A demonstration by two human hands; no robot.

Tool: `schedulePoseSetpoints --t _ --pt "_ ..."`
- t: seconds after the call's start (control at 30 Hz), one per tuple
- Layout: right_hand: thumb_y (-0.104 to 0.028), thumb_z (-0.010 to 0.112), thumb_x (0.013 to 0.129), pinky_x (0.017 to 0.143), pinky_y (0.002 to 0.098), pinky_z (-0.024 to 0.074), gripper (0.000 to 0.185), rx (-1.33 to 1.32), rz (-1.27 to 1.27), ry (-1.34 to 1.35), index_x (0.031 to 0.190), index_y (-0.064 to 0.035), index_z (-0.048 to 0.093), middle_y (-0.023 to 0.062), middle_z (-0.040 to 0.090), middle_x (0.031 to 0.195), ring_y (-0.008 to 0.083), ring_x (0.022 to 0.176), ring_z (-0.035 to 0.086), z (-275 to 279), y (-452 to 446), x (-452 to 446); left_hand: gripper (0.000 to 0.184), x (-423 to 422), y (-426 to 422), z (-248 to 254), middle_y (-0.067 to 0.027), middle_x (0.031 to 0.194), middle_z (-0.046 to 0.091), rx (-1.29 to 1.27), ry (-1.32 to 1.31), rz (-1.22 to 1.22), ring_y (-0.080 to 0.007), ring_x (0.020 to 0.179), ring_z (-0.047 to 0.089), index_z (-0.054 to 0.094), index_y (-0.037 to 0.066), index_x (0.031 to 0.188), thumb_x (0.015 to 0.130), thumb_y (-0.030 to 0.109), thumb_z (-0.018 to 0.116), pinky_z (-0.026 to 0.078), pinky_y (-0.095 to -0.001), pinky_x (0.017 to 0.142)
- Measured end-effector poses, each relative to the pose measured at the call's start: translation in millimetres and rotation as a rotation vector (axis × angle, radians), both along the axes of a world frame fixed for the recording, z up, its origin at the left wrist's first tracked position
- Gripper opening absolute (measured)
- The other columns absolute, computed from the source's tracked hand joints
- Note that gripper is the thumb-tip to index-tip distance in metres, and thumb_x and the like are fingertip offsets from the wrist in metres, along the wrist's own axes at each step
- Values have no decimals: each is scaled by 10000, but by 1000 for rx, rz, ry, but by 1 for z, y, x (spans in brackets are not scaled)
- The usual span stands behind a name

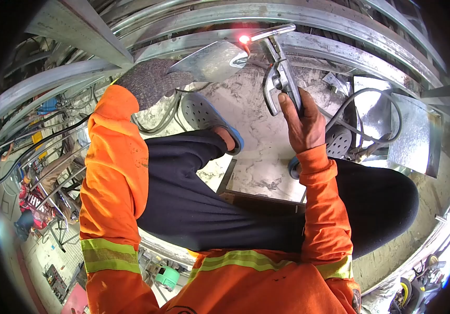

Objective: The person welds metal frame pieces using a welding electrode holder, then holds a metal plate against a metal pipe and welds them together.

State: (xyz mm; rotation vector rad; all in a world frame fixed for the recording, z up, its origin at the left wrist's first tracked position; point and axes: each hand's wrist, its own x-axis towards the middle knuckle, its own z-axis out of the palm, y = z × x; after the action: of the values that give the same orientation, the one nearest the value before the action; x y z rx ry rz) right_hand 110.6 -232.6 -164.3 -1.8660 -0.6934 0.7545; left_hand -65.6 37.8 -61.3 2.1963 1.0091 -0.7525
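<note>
My left hand (154, 81), in a dark grey knit glove, is at a curved silver metal plate (209, 62) near the steel rails. The plate covers its fingertips, but the hand appears closed on the plate's near end. Beyond the plate's far end, a small spot on the metal glows bright red (244, 39). Bare and wrapped around the handle, my right hand (304, 123) grips shiny locking pliers (283, 73) with a side lever. Their wide, bar-like head lies against the rail, close beside the glowing spot.
Long steel rails (340, 47) curve across the top. A grey cable (400, 118) loops near sheet metal pieces (416, 136) at right. My clog (204, 112) rests on the stained floor. Lower left are a person in red (34, 204) and a green machine (167, 277).
</note>
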Motion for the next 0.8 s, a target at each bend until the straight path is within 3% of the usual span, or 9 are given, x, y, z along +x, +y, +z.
schedulePoseSetpoints --t 0.1,0.13,0.17,0.23,0.4,0.43,0.67,0.73,0.8 --pt "-274 719 929 624 340 513 312 -27 14 15 1105 -30 636 164 637 765 275 632 638 4 1 1 432 6 -9 5 -41 711 603 -69 -24 137 -146 657 564 692 49 972 931 475 638 462 -328 640" --pt "-274 719 929 624 340 513 312 -27 14 15 1105 -30 636 164 637 765 275 632 638 1 0 0 432 -59 26 -48 -41 711 603 -69 -25 137 -146 657 564 692 49 972 931 475 638 462 -328 640" --pt "-280 696 947 666 337 514 309 36 26 -59 1136 -41 645 145 661 805 250 685 647 -5 -1 0 434 -62 51 -128 -18 726 594 -378 -37 327 -123 657 550 687 57 1027 932 478 639 456 -314 634" --pt "-258 654 976 727 344 520 294 -93 91 -26 1189 -56 642 140 693 894 252 779 675 4 0 3 435 -39 42 -122 -17 727 593 -365 -39 317 -123 657 549 687 57 1029 932 478 639 456 -313 634" --pt "-263 646 981 703 317 500 287 217 15 -19 1179 -55 646 84 676 842 189 735 628 -9 -2 -3 435 -40 38 -82 -12 731 589 -298 -43 263 -120 656 544 685 57 1037 933 477 639 454 -310 634" --pt "-237 688 949 678 341 531 326 8 5 51 1204 -42 631 151 693 870 229 740 691 -3 0 1 436 -36 36 -75 -11 732 589 -285 -44 253 -119 656 543 684 57 1039 933 477 639 454 -309 634" --pt "-287 710 938 647 319 521 383 -25 -24 120 1196 -16 631 146 672 802 203 664 651 -2 0 1 437 -17 8 -13 -4 737 583 -186 -49 180 -115 655 536 681 58 1051 935 477 639 451 -305 633" --pt "-319 686 966 644 248 469 371 -10 -31 58 1159 -4 656 32 629 773 82 698 545 -1 1 -1 437 -9 2 -7 -3 738 582 -173 -50 169 -114 655 535 681 58 1052 935 477 639 451 -305 632" --pt "-316 689 964 649 253 476 369 -33 -26 76 1163 -6 656 39 636 779 84 701 554 -2 1 -1 436 -7 0 -6 -1 729 575 -181 -52 186 -115 654 526 683 56 1057 938 473 636 447 -300 636"
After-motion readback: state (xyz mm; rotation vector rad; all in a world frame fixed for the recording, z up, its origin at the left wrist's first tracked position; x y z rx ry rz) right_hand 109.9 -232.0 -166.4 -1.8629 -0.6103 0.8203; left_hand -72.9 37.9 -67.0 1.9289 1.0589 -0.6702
